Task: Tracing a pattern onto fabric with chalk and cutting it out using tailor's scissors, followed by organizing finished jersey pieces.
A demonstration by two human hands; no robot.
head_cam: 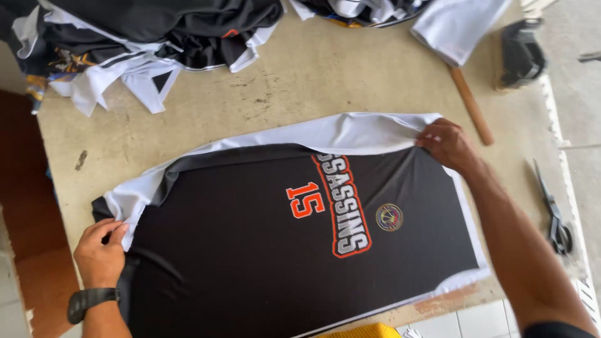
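A black jersey panel (250, 250) with orange and white lettering and a round badge lies flat on the beige table (325, 81), on top of a white fabric piece (338, 134) that shows along its far edge. My left hand (100, 250), with a black watch on the wrist, pinches the white and black edges together at the near left corner. My right hand (446, 144) grips the fabric edges at the far right corner.
A heap of black and white garments (150, 37) lies at the table's far left. A wooden stick wrapped in white cloth (466, 94) and a dark object (521, 53) sit far right. Scissors (554, 213) lie by the right edge.
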